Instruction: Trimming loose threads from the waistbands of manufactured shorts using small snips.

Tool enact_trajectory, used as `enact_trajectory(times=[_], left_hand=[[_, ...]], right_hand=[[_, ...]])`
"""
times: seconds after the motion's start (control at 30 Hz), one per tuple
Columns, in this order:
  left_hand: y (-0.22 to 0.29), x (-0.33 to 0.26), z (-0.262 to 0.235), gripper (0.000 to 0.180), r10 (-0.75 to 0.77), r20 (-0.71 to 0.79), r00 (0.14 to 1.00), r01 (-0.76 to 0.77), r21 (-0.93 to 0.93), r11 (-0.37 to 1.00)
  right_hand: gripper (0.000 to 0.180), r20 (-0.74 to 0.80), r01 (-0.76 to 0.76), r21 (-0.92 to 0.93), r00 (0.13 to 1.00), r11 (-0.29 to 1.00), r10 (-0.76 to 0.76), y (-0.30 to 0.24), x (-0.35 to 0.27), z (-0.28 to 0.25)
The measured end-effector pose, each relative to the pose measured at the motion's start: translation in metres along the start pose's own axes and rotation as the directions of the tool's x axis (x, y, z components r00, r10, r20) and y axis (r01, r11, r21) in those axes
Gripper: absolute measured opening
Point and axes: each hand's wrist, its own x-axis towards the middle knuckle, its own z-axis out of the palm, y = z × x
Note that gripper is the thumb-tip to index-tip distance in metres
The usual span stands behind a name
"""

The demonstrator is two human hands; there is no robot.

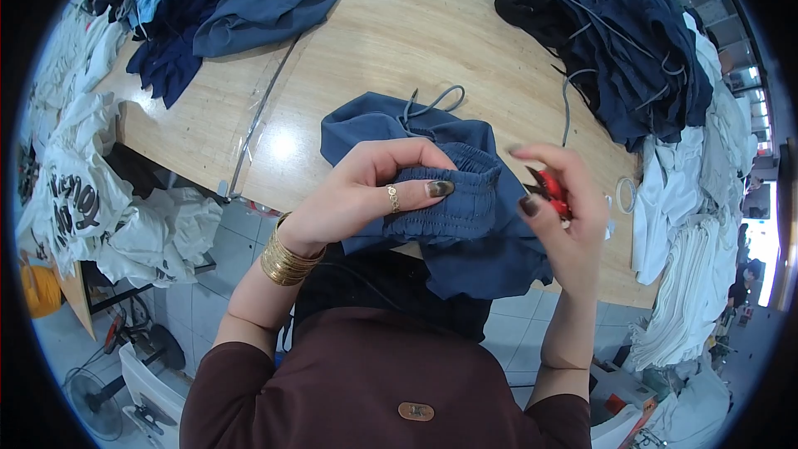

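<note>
A pair of dark blue drawstring pants (482, 262) hangs over the near edge of the table; their leg length cannot be made out. My left hand (353, 191) is closed on the gathered elastic waistband (465, 208), thumb on top and fingers partly hidden in the cloth. Beyond the waistband, the grey-blue drawstring (453, 91) loops on the tabletop. Just right of the cloth, my right hand (578, 220) grips red-handled thread snips (550, 187) inside the curled fingers. The dark blades of the snips point toward the waistband, apart from it.
The wooden table (399, 17) has a taped seam on its left. Dark garments (266, 17) lie at the far left, and a dark blue pile with cords (632, 50) at the far right. White garments (682, 283) hang at right; more white cloth (83, 199) lies left. A fan (96, 399) stands lower left.
</note>
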Motion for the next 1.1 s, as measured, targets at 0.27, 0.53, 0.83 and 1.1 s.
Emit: enact_trajectory(times=[0.27, 0.53, 0.83, 1.1], left_hand=[[-0.003, 0.0, -0.003, 0.017, -0.047, 0.08, 0.996, 0.045, 0.026, 0.999], [-0.004, -0.004, -0.02, 0.018, 0.012, 0.062, 0.998, -0.015, 0.049, 0.999], [-0.002, -0.006, -0.022, 0.019, -0.02, 0.082, 0.996, 0.018, 0.031, 0.999], [-0.007, 0.002, -0.01, 0.029, 0.018, 0.096, 0.995, -0.035, 0.176, 0.984]], right_hand=[[0.022, -0.416, -0.071, -0.117, 0.909, 0.991, 0.016, 0.034, 0.004, 0.013], [0.007, 0.307, -0.21, 0.496, 0.95, 0.842, 0.056, 0.042, 0.01, 0.02], [0.01, 0.171, -0.133, 0.569, 0.984, 0.811, 0.041, 0.032, 0.003, 0.014], [0.007, 0.115, -0.126, 0.433, 0.99, 0.892, 0.083, 0.03, 0.003, 0.019]])
